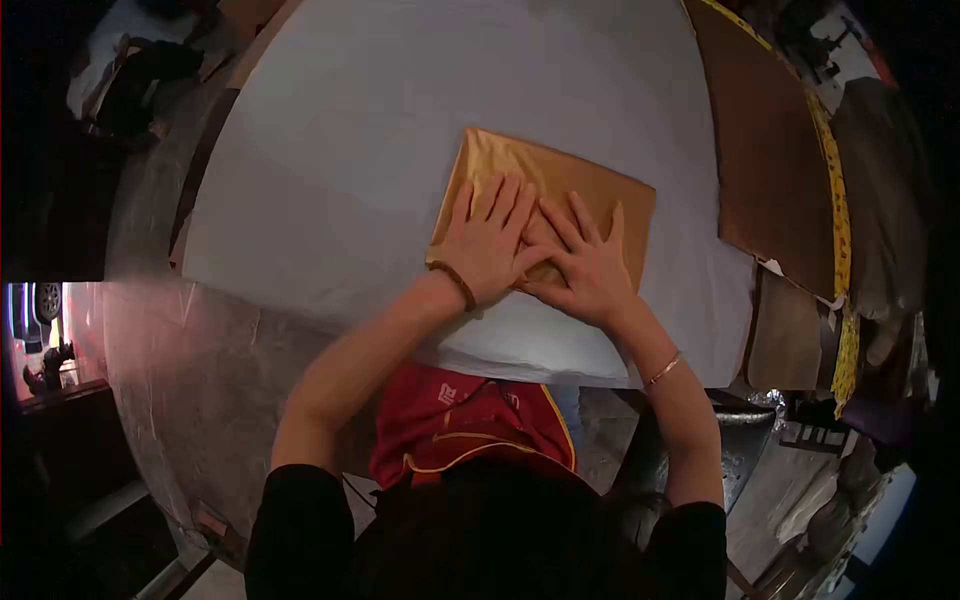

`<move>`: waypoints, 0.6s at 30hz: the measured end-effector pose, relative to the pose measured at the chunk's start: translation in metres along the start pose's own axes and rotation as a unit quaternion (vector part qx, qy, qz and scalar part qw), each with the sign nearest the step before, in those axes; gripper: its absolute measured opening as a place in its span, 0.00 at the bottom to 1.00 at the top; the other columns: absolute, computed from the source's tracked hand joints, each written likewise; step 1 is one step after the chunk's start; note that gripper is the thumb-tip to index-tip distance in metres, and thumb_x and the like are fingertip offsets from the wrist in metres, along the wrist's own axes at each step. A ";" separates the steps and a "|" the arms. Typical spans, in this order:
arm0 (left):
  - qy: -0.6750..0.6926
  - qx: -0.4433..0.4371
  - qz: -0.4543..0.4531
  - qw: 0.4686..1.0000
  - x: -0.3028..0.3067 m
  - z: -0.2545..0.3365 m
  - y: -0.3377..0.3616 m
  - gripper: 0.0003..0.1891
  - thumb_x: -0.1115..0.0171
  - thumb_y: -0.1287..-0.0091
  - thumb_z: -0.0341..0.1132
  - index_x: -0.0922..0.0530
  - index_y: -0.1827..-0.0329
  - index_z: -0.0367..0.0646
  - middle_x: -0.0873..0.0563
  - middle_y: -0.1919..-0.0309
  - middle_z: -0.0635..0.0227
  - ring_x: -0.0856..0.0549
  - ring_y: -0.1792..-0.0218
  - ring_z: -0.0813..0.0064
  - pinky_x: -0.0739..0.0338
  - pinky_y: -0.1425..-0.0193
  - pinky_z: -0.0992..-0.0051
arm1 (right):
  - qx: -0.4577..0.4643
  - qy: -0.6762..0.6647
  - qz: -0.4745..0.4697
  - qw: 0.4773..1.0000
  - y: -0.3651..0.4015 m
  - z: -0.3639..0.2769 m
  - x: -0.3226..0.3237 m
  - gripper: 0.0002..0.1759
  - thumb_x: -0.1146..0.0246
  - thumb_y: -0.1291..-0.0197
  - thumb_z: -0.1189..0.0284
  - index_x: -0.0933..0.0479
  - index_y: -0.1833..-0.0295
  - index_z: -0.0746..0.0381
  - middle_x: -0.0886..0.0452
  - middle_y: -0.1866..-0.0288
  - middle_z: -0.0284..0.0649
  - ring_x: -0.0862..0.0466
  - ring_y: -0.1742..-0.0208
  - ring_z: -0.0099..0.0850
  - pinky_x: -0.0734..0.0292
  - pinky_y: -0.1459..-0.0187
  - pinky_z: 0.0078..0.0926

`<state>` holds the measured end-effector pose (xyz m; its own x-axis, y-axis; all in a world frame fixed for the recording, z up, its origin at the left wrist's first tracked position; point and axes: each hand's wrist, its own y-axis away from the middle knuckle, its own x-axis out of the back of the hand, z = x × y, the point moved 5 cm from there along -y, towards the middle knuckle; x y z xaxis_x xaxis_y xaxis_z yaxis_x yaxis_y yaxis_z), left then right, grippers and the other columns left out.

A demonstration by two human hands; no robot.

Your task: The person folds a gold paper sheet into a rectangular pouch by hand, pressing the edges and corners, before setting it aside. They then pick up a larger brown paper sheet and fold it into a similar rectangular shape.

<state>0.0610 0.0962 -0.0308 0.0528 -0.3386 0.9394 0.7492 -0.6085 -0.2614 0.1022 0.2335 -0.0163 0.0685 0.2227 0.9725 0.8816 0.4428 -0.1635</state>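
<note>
A folded piece of golden-tan, slightly shiny fabric [590, 172] lies on a white cloth sheet that covers the table. My left hand [490, 245] presses flat on its left half, fingers stretched out and pointing away from me. On the right half rests my right hand [590, 265], palm down with the fingers spread. The two thumbs meet or overlap near the fabric's lower middle. Both hands cover much of the lower part, so its near edge is mostly hidden. Small creases show at the far left corner.
The white cloth sheet [370, 130] spreads over the table on all sides. Brown cardboard [775, 150] lies along the right, with a yellow tape measure [832, 190] by its edge. A red apron [470, 415] hangs at my front below the table edge. Dark clutter fills the far corners.
</note>
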 end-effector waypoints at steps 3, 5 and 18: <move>0.102 0.004 0.012 0.995 0.010 -0.005 0.006 0.35 0.53 0.27 0.54 0.40 0.26 0.37 0.37 0.27 0.51 0.41 0.25 0.54 0.56 0.23 0.53 | -0.002 0.000 -0.015 1.000 0.000 -0.002 0.001 0.35 0.45 0.42 0.37 0.31 0.30 0.36 0.41 0.22 0.34 0.46 0.21 0.46 0.65 0.34 0.80; 0.153 0.019 0.020 0.988 0.016 -0.016 0.002 0.33 0.53 0.26 0.52 0.39 0.26 0.37 0.37 0.26 0.53 0.41 0.25 0.57 0.53 0.23 0.55 | -0.007 0.022 -0.042 0.999 0.000 0.000 -0.001 0.35 0.46 0.41 0.37 0.33 0.29 0.34 0.42 0.22 0.34 0.47 0.21 0.45 0.67 0.33 0.79; -0.049 0.041 -0.017 0.998 0.008 -0.037 0.003 0.36 0.55 0.29 0.59 0.37 0.27 0.39 0.37 0.27 0.51 0.44 0.24 0.58 0.58 0.23 0.48 | -0.106 -0.029 -0.119 0.987 -0.036 -0.003 0.016 0.36 0.45 0.38 0.43 0.31 0.31 0.55 0.39 0.24 0.42 0.42 0.23 0.43 0.64 0.30 0.73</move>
<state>0.0387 0.0652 -0.0324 0.0870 -0.2446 0.9657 0.8026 -0.5571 -0.2134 0.0726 0.2186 0.0054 -0.1731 0.1864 0.9671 0.9477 0.2990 0.1120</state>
